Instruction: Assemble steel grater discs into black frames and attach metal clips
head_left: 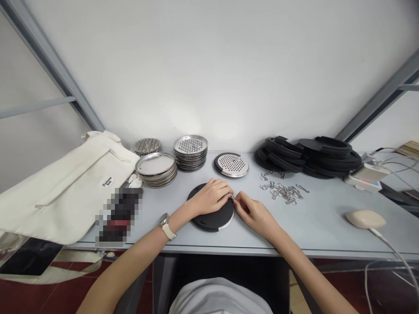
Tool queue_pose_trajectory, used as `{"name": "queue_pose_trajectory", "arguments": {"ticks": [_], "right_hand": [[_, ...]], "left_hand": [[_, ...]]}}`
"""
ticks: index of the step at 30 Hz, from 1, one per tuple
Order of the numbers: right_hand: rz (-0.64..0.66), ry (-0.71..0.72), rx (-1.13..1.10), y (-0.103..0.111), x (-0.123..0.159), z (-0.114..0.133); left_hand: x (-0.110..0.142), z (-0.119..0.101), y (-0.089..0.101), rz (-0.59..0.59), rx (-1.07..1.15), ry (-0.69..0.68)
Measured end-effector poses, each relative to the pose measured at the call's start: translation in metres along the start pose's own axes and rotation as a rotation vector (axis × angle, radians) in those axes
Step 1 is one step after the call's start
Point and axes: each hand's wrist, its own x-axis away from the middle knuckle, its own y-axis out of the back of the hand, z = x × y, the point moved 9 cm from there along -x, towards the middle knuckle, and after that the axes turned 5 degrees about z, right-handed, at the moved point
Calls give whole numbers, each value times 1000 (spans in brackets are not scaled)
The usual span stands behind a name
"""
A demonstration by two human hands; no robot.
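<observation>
A round black disc with a metal rim (212, 218) lies flat on the grey table (321, 226) in front of me. My left hand (211, 196) rests on top of the disc, fingers curled toward its right edge. My right hand (250, 211) sits just right of the disc, fingertips pinched. Between the two hands, at the disc's rim, is a small metal clip (232, 197), held by both sets of fingertips. A watch is on my left wrist.
Loose metal clips (283, 191) lie right of my hands. Behind are a perforated metal disc in a black ring (231, 165), stacks of metal plates (156, 169) and perforated discs (190, 151), black rings (307, 156), a cream bag (65, 183) left, a mouse (365, 219) right.
</observation>
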Motion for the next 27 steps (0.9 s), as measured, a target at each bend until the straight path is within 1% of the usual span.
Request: {"name": "queue_pose_trajectory", "arguments": {"ticks": [4, 7, 11, 17, 27], "right_hand": [[0, -18, 28, 0, -1, -2], [-4, -35, 50, -2, -1, -6], [-23, -43, 110, -4, -3, -7], [-12, -51, 232, -8, -6, -4], [-13, -12, 228, -7, -4, -2]], "left_hand": [[1, 0, 5, -45, 19, 23], [1, -5, 11, -70, 37, 6], [1, -13, 9, -23, 30, -49], [0, -7, 5, -2, 32, -17], [-1, -8, 2, 37, 98, -23]]}}
